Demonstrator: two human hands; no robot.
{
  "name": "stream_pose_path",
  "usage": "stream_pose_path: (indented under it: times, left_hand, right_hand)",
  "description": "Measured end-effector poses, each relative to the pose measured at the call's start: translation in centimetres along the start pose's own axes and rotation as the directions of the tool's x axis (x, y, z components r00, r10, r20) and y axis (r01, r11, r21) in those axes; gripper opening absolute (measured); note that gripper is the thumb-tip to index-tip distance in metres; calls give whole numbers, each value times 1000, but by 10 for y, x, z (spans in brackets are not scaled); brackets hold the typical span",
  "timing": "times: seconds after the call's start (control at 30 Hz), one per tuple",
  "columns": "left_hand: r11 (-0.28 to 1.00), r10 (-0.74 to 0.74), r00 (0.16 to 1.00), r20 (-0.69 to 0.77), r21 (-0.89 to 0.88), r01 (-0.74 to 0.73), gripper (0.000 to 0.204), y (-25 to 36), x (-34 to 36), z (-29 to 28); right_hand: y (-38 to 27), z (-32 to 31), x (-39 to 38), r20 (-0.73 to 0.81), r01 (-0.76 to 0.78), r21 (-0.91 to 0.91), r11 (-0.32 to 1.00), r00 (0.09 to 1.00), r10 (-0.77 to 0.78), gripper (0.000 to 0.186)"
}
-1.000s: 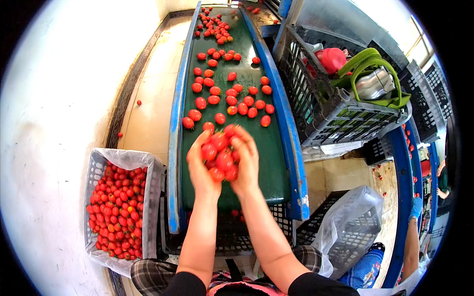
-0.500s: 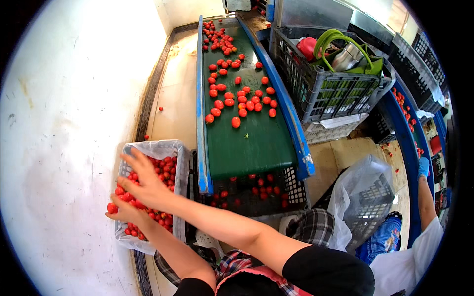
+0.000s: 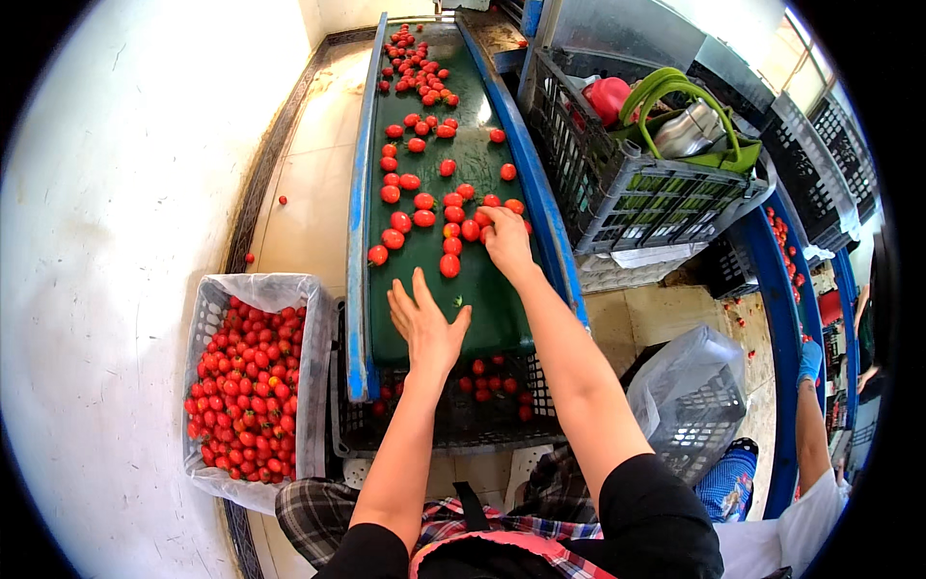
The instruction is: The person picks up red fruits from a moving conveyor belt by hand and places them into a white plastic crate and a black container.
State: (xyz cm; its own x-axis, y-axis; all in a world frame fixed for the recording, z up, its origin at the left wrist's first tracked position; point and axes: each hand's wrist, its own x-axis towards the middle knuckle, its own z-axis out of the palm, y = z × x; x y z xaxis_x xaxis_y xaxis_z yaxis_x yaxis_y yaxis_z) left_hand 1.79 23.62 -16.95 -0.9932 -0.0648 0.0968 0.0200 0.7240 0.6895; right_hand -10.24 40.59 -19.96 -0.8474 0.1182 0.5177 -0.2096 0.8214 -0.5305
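Red cherry tomatoes (image 3: 449,265) lie scattered along a green conveyor belt (image 3: 502,333) with blue side rails. My left hand (image 3: 429,328) is over the lower part of the belt, open with its fingers spread, just short of the nearest tomatoes. Further up and to the right, my right hand (image 3: 508,246) has its fingertips at a cluster of tomatoes; its fingers are slightly curved and not wrapped round any. At the left stands a grey crate (image 3: 318,357) lined with clear plastic and heaped with cherry tomatoes (image 3: 251,386).
A black crate (image 3: 444,439) holding some tomatoes sits under the belt's near end. To the right are a crate (image 3: 637,203) with a green bag and metal flask, and a plastic-lined basket (image 3: 690,405). A co-worker's blue-gloved hand (image 3: 810,362) is at another conveyor.
Both my hands have left the plastic-lined crate and moved right, over the conveyor belt. The view has shifted slightly, and the tomatoes in the crate are now uncovered.
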Motion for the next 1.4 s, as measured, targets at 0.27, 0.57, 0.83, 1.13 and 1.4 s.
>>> stream_pose_path:
  times: [0.27,0.57,0.83,1.13,1.4]
  left_hand:
    - [992,105,951,-290,103,-78,108,-23,74,48]
    - [970,218,935,-279,170,-175,107,-30,94,30]
    - [984,112,924,-367,-90,-155,87,-25,122,46]
    - [746,46,958,-282,-629,-221,23,-2,159,87]
    - [510,-208,970,-128,-860,-5,18,17,138,96]
  right_hand:
    - [-19,-22,35,364,-190,-193,963,897,250,32]
    - [-103,-109,-76,562,-332,218,918,812,160,38]
    - [-23,-21,-56,-145,-188,-21,982,972,183,58]
    - [20,44,21,51,-315,631,709,929,367,37]
    - [-14,40,3,352,-409,912,27,815,459,47]
